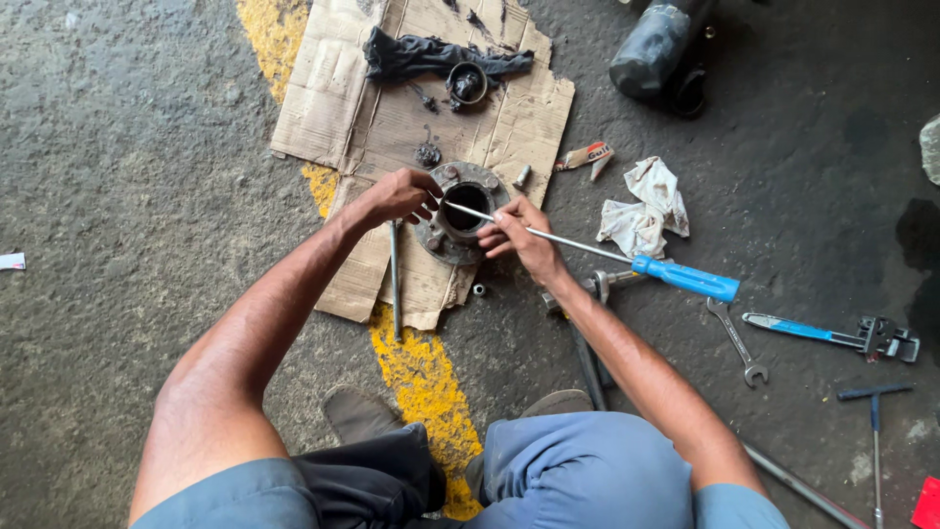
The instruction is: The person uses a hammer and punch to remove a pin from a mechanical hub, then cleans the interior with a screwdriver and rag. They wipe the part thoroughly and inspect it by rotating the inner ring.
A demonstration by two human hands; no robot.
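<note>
1. Seen from above, a person crouched on a stained concrete floor (127, 147) works over a round metal wheel hub (458, 225) lying flat, bore upward, on a sheet of torn cardboard (392, 127)

2. The right hand (519, 235) is clenched around the bare shaft of a long screwdriver (587, 250); its tip reaches into the hub's open bore, and its long axis runs down and to the right to a blue handle (685, 278) hanging free over the floor

3. The left hand (401, 194) rests curled on the hub's rim at the far side of the bore, steadying it; whether the fingers truly grip cannot be told

4. The right hand lies nearer the tool's tip, just beside the bore; the hub sits between the two hands

5. Open room is scarce to the right: a white rag (646, 206), a spanner (736, 341) and a blue-handled tool (832, 335) lie there. A thin rod (395, 279) lies at the left, and the cardboard's ragged edge ends just below the hub
</note>
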